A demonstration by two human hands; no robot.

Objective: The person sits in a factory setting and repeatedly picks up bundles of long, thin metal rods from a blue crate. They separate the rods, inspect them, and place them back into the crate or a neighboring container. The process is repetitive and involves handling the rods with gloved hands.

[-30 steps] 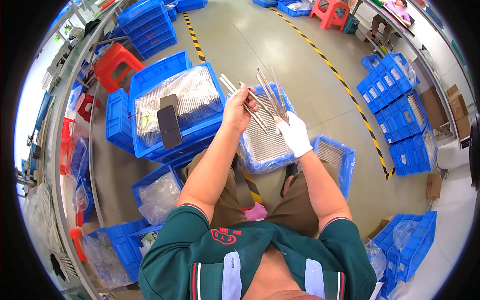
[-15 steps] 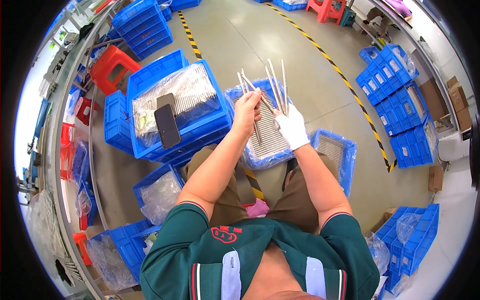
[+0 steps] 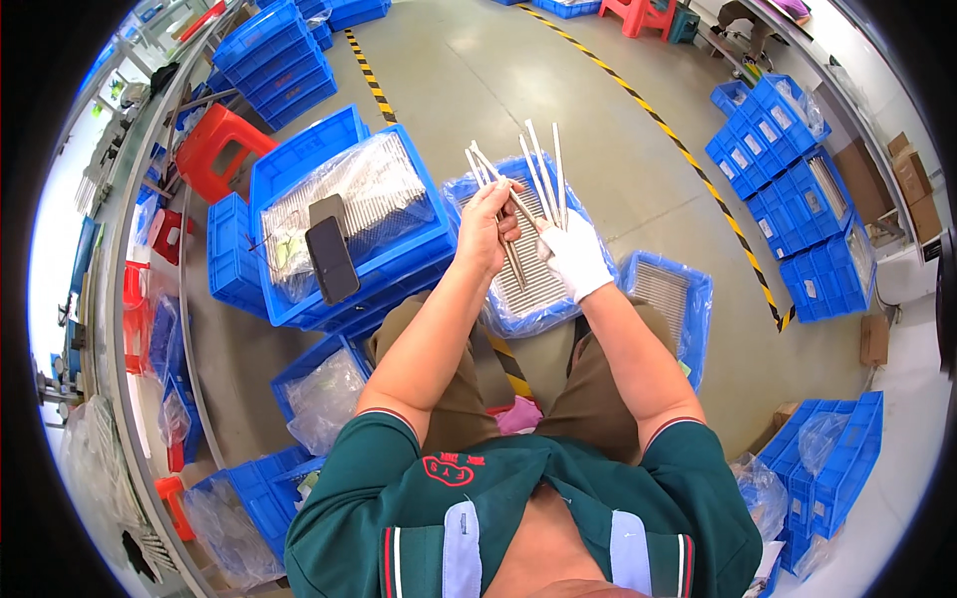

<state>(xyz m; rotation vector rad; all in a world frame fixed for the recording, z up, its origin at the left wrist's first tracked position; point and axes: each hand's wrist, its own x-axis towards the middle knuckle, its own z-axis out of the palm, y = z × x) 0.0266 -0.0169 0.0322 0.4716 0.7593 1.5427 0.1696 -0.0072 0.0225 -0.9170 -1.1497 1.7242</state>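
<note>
Centrally, I observed the bare left hand (image 3: pixel 495 224) closed around several metal rods (image 3: pixel 515 267), while the gloved right hand (image 3: pixel 576 257) gripped further rods (image 3: pixel 559 174) near their lower ends, apparently letting the upper lengths fan apart. One slanting rod (image 3: pixel 524 207) ran between both hands, seemingly steadied from each side. Below sat a plastic-lined blue crate (image 3: pixel 528 321) of parallel rods (image 3: pixel 538 296), probably positioned for short reach. Leftward, a phone (image 3: pixel 332 261) sat over film-covered rods (image 3: pixel 384 179) in another crate (image 3: pixel 394 283).

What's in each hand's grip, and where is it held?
Left hand: thin silvery rods, held around mid-length. White-gloved right hand: a fan of similar rods, held near their lower ends.
</note>
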